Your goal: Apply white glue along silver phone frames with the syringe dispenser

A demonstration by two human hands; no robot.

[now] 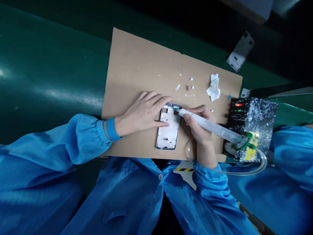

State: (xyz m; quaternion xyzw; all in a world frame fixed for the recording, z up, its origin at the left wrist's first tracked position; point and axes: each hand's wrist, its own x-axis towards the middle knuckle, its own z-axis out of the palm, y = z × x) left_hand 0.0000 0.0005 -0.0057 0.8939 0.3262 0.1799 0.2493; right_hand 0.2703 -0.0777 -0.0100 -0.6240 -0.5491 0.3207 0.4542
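Left hand spread on phone frame, right hand gripping syringe, over cardboard (green bench beneath).

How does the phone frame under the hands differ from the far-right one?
The silver phone frame on the tan cardboard sheet is pinned by the left hand, clear syringe tip at its top edge; the pale phone frame beyond the cardboard lies untouched and more tilted. Both are flat, with cut-outs.

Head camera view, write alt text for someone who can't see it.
A left hand rests on a white phone frame on a cardboard sheet while the right hand holds a syringe with its tip at the frame's top edge.
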